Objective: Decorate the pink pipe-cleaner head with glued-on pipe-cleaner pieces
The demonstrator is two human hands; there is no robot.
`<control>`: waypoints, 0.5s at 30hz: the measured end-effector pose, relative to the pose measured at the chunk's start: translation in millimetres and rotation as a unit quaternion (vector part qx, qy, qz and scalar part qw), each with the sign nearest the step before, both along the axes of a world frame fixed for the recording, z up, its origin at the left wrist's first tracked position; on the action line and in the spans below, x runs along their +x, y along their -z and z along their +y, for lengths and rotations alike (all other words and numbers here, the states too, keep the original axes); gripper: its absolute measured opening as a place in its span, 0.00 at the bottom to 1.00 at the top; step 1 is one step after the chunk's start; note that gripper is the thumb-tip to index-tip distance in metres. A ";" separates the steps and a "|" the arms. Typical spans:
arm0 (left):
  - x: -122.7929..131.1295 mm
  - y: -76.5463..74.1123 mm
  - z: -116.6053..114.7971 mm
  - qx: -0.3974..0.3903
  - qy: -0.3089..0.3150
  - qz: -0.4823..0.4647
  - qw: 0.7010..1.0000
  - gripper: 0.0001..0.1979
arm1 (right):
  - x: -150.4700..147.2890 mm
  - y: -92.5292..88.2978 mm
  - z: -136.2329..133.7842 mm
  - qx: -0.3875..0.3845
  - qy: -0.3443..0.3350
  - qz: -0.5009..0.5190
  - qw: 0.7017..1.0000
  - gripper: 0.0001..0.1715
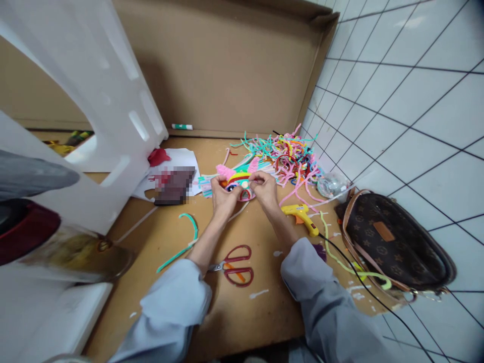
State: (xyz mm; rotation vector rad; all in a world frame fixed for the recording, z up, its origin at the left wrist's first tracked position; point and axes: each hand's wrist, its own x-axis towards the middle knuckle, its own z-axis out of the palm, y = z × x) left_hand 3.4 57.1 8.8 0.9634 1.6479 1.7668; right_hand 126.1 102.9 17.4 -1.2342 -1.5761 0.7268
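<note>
Both hands hold a small round craft piece (240,177) above the middle of the table. It has pink fuzzy ears, a yellow and red band and a pink lower rim. My left hand (224,195) grips its left side, fingers closed on the edge. On the right side, my right hand (264,187) pinches it between thumb and fingers. Beneath and behind the piece lie bundled pipe cleaners (207,185). Red-handled scissors (238,258) rest on the table between my forearms, over an orange strip. A yellow glue gun (302,216) lies right of my right hand.
A tangled pile of coloured pipe cleaners (293,156) lies at the back right. The brown handbag (397,242) stands by the tiled wall, with the black cord in front. A teal pipe cleaner (194,229), a dark blurred object (176,186) and a white stool (124,65) are left.
</note>
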 end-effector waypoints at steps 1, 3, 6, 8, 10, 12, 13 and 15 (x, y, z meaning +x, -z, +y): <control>-0.6 1.0 0.5 0.001 0.000 0.002 1.000 0.26 | 0.0 -0.4 -0.8 0.004 0.000 -0.006 1.000 0.08; -1.8 3.4 2.0 0.003 -0.001 0.006 1.000 0.26 | -0.5 -2.0 -2.8 0.006 0.007 -0.020 1.000 0.10; -3.0 6.1 4.2 0.003 0.002 0.005 1.000 0.27 | -1.9 -5.5 -5.9 0.001 0.022 -0.043 0.999 0.13; -3.0 6.8 5.1 0.006 0.004 0.004 1.000 0.27 | -2.6 -7.5 -7.4 0.002 0.027 -0.056 0.998 0.14; -2.6 7.1 5.4 0.013 0.003 0.004 1.000 0.27 | -2.7 -8.7 -8.2 0.009 0.026 -0.069 0.997 0.14; -2.5 8.3 5.4 0.019 0.000 0.008 1.000 0.27 | -1.9 -9.3 -8.2 0.020 0.021 -0.078 0.997 0.14; -2.6 9.5 5.5 0.021 -0.001 0.011 1.000 0.27 | -1.2 -9.6 -8.0 0.025 0.017 -0.081 0.996 0.14; -3.3 13.3 6.2 0.025 -0.002 0.023 0.999 0.27 | 0.6 -10.2 -7.1 0.029 0.007 -0.085 0.996 0.14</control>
